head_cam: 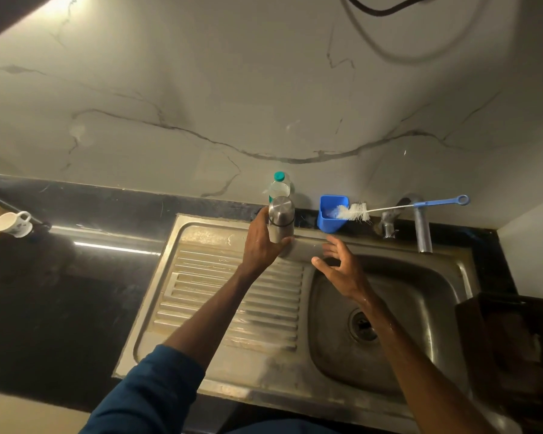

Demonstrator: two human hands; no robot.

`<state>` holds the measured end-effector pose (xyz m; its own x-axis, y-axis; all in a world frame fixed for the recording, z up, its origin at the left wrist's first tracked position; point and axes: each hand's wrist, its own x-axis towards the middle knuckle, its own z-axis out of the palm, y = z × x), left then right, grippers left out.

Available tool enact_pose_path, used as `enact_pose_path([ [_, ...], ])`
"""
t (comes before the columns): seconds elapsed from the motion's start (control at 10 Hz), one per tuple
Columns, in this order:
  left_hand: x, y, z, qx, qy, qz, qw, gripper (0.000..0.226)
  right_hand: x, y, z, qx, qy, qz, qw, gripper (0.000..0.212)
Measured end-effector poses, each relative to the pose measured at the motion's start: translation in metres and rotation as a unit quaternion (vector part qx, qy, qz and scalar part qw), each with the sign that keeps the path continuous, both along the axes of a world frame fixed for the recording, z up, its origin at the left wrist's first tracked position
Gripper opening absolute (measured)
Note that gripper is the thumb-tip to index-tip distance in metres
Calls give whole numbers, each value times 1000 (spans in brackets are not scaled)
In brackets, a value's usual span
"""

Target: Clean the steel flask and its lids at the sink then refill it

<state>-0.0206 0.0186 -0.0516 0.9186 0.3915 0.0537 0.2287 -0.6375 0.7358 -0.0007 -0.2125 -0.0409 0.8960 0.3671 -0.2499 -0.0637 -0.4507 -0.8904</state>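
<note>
Left hand (259, 242) grips the capped steel flask (281, 219) at the sink's (201, 233) far rim; right hand (342, 267) spread, empty; next: unscrew lid, judged.

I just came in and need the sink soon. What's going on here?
A person is at the steel sink. Their left hand grips the steel flask, which is upright at the back of the draining board. The right hand is over the basin edge with its fingers spread and holds nothing. The bottle brush rests untouched on the blue holder. No water shows at the tap.
</note>
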Motion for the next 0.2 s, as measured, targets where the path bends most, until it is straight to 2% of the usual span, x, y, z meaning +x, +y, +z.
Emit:
enact_pose_path([
  [0.1, -26, -1, -4, 17, -2, 21, 1000, 108, -6, -7, -2, -9, -23, -5, 1000, 66],
  [0.2, -64, -9, -5, 21, -36, 34, 999, 99, -15, -14, -9, -21, -40, -35, 998, 51],
])
